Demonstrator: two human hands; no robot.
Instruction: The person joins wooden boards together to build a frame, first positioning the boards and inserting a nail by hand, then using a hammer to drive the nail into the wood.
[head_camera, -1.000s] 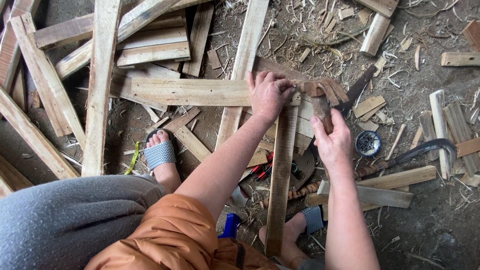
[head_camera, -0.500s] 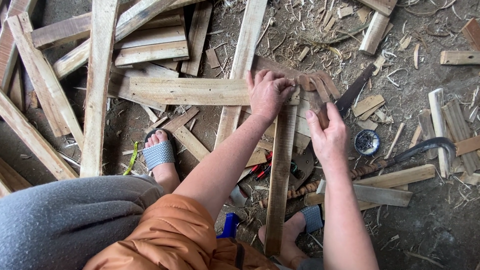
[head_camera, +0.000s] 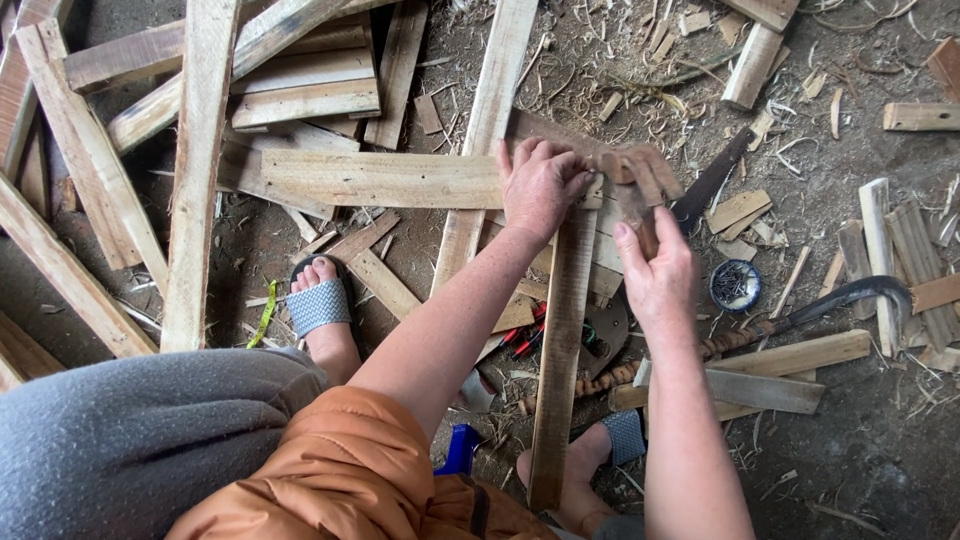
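Right hand (head_camera: 660, 275) lowered, its wooden handle (head_camera: 636, 212) half-hidden.

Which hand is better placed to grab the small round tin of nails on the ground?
Right. The right hand sits just beside the round tin, on its side of the slat. The left hand presses on the top of the upright slat, farther away, and would probably have to cross the right.

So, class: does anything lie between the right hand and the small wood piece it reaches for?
Nothing visible: the right hand already touches the small wood piece, while the left hand presses the slat beside it.
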